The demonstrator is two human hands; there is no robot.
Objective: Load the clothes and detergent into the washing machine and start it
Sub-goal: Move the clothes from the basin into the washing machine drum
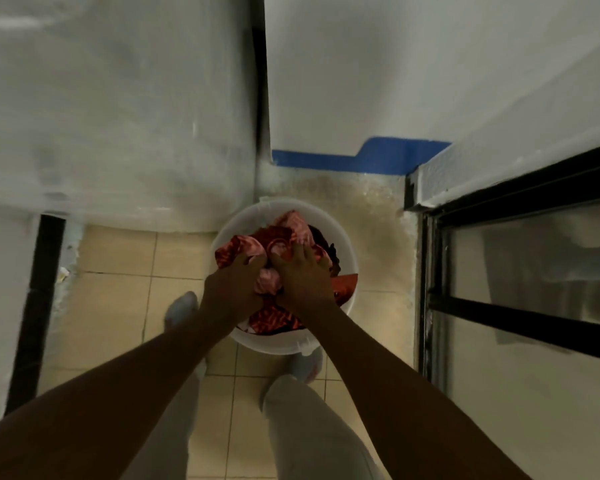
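Observation:
A white plastic bucket [349, 251] stands on the floor between my feet, filled with red and pink patterned clothes [274, 237]. Both my arms reach straight down into it. My left hand [234, 282] is closed around a bunch of the red cloth at the bucket's left side. My right hand [300, 275] presses its fingers into the clothes beside it and grips them. The two hands touch each other over the pile. A large white appliance [118, 116] fills the upper left; its lid and controls are blurred. No detergent shows.
A white wall with a blue baseboard stripe [361, 157] stands behind the bucket. A black-framed glass door [516, 289] lines the right side. The floor is beige tile [118, 289], with a stained concrete patch behind the bucket. A black strip [35, 306] runs down the left.

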